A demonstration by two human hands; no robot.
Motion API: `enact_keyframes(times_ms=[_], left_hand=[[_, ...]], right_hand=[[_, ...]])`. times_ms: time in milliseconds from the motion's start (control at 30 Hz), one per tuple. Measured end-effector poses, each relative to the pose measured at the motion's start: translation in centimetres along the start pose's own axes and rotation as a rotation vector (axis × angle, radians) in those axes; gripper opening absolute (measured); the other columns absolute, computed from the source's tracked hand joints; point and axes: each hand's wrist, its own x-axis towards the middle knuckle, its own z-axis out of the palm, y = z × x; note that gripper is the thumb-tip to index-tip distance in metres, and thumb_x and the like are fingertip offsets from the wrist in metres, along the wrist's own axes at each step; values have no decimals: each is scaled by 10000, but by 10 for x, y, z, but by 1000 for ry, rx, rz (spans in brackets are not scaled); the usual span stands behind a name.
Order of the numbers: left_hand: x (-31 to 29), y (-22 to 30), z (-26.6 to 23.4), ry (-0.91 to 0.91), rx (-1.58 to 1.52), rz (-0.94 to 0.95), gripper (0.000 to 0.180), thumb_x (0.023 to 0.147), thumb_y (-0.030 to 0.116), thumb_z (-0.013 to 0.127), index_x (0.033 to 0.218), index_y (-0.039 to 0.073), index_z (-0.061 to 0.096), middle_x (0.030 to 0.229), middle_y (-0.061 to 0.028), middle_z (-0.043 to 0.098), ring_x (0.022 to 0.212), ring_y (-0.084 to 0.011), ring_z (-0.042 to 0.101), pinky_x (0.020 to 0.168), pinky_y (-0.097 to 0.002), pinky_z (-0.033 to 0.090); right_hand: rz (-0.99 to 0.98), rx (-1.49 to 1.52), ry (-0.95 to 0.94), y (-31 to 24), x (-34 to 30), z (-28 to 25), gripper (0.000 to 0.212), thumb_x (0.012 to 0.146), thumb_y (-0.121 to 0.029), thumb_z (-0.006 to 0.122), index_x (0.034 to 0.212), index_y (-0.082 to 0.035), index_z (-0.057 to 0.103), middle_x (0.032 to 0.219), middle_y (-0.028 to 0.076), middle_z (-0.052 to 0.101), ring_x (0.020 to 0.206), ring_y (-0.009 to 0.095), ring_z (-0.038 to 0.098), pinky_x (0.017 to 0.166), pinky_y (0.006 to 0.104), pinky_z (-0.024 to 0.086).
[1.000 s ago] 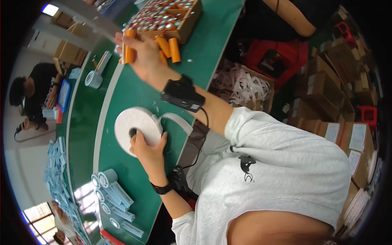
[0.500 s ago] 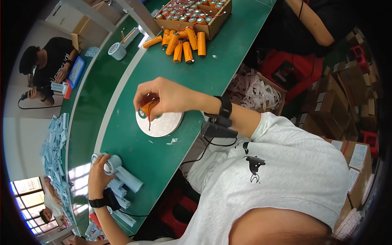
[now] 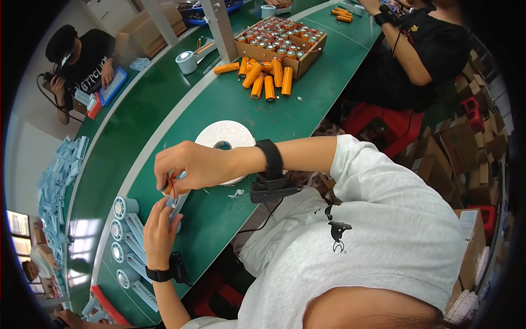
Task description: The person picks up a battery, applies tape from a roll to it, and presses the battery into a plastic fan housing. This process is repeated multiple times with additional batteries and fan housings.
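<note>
My right hand (image 3: pixel 193 164) pinches an orange cylindrical battery (image 3: pixel 166 189) with thin red wires, mostly covered by the fingers. Just below it, my left hand (image 3: pixel 159 226) is closed on a light-blue handheld fan (image 3: pixel 171 202), most of which the hand hides. The battery's lower end meets or nearly meets the fan; whether it sits inside cannot be made out. Beside the left hand, several light-blue fans (image 3: pixel 119 230) with round heads lie in a row. A white roll of tape (image 3: pixel 224 130) lies flat beyond my right wrist, partly covered by it.
Loose orange batteries (image 3: pixel 255 75) lie before a cardboard box (image 3: pixel 315 54) packed with more. Light-blue casings (image 3: pixel 57 186) are heaped at the left. One fan (image 3: pixel 186 62) lies farther back by a metal post (image 3: pixel 218 27). Co-workers sit across the table and at the upper right.
My right hand has carried the battery from above the tape roll down and left to my left hand. The left hand has lifted a fan and moved toward it. The view has shifted.
</note>
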Motion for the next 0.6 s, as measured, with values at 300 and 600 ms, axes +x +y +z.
enact_keyframes(times_ms=[300,600], left_hand=[[15,21,11,-7,319,-53,150,770,84,583,874,-8,526,1067,-112,521,965,-297,492,794,-365,432],[3,26,27,501,-340,-669,124,883,97,447,880,-16,497,835,-118,543,703,-213,525,618,-283,413]], right_hand=[[-14,-219,-163,45,-10,-4,158,651,43,629,772,4,535,795,81,539,717,209,585,625,285,474],[-150,-343,-528,33,20,-5,102,699,25,533,792,7,569,742,119,584,679,272,577,586,345,465]])
